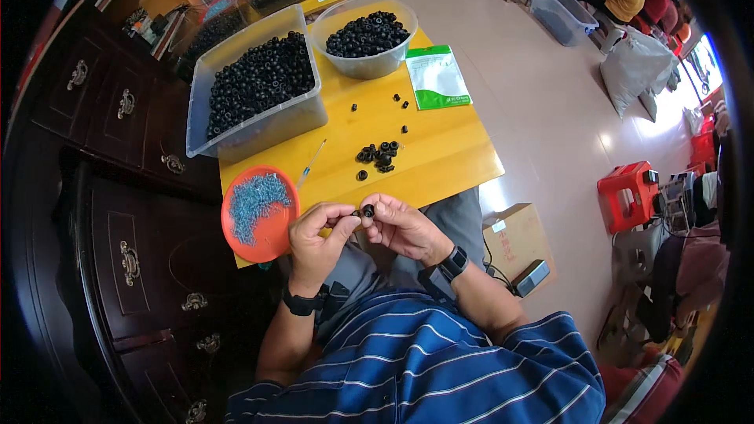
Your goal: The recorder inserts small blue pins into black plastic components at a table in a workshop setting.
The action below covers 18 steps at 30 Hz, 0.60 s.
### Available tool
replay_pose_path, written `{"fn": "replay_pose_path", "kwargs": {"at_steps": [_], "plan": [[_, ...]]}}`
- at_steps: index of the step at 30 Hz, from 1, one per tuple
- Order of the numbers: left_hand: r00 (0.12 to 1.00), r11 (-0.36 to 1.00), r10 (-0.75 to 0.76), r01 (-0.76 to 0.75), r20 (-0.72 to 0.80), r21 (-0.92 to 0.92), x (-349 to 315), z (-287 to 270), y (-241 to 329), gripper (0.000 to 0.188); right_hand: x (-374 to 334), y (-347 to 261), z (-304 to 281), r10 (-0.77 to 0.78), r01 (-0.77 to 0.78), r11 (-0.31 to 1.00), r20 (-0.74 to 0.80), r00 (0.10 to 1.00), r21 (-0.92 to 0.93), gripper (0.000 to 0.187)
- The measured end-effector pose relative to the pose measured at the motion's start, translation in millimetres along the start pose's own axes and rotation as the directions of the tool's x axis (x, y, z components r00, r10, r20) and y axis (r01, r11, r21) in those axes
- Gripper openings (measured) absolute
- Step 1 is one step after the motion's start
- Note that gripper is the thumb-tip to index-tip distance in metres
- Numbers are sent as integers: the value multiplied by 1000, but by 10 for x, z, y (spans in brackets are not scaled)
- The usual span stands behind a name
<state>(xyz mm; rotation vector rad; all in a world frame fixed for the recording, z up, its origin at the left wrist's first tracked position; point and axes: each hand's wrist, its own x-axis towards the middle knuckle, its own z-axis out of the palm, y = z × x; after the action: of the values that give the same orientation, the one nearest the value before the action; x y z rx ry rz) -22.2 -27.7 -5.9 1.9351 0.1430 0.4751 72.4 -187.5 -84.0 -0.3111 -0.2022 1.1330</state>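
My left hand (320, 239) and my right hand (407, 229) meet just off the near edge of the yellow table (440, 153). Between the right thumb and fingers sits a small black ring-shaped part (368, 210). The left thumb and forefinger pinch a smaller dark piece against it, mostly hidden by the fingertips. Beyond the hands lies a loose pile of black ring-shaped parts (383, 159), with one lone part (362, 175) in front. An orange-red plate (271, 247) holding many silvery-blue screws (258, 202) is beside my left hand.
A large clear bin (259, 135) and a round tub (365, 67), both holding black parts, stand at the back. Near them lie a green-and-white packet (438, 78) and a thin stick-like tool (312, 161). Dark drawers (129, 259) flank the left; a cardboard box (518, 239) is on the floor right.
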Motion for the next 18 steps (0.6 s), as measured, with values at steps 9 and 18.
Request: {"fn": "replay_pose_path", "kwargs": {"at_steps": [9, 18], "plan": [[998, 999, 49, -50, 35, 17, 8, -3, 40, 11, -10, 40, -15, -4, 3, 999, -16, 1000, -44, 24], [994, 992, 101, -103, 40, 69, 33, 23, 10, 17, 30, 55, -27, 2, -2, 1000, -40, 999, -10, 22]]}}
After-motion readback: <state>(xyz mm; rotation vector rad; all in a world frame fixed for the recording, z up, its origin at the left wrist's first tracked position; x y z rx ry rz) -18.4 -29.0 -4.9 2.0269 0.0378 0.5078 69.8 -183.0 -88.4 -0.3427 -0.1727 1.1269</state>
